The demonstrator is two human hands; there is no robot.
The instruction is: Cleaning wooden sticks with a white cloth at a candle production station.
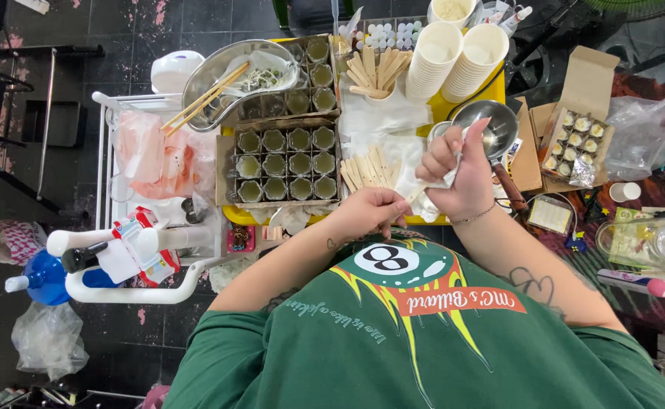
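A wooden stick with a white plastic wrapper is held over the near edge of the yellow worktop, between the two hands. The right hand is clenched around the wrapper, its fingers curled and raised in front of a small metal pan with a brown handle. The left hand is closed at the lower end of the stick, fingertips pinched together; exactly how much of the stick is gripped cannot be told. Just behind the hands, loose wooden sticks are laid on white plastic. To the left, a cardboard tray of small green-filled cups is seen, with a second such tray behind it. A metal kidney-shaped bowl with chopsticks resting across it is set farther left. At the back, more wooden sticks stand in a cup beside two stacks of paper cups. To the right, an open cardboard box of small wrapped items is placed.
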